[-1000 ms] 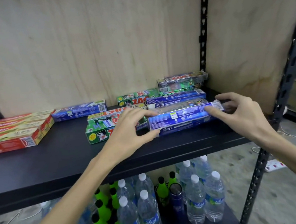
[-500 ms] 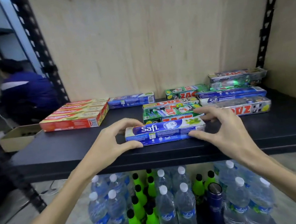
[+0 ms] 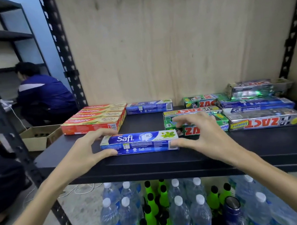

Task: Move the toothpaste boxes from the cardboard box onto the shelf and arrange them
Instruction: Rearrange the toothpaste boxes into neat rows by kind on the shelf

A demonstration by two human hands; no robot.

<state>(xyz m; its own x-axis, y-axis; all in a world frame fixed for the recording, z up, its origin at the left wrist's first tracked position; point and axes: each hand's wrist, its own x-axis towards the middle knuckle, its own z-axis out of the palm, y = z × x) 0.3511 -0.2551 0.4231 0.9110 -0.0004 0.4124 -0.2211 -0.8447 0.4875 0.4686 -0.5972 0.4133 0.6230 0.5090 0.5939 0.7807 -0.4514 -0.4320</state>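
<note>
1. Lying flat on the black shelf (image 3: 261, 146) at centre frame, a blue Safi toothpaste box (image 3: 138, 143) is gripped at both ends.
2. Its left end is pinched by the left hand (image 3: 85, 154), thumb in front, fingers curled over the top.
3. Its right end is clamped likewise by the right hand (image 3: 201, 133).
4. Red Colgate boxes (image 3: 95, 117) are seen behind, left of centre; green Zact boxes (image 3: 198, 122) right of centre.
</note>
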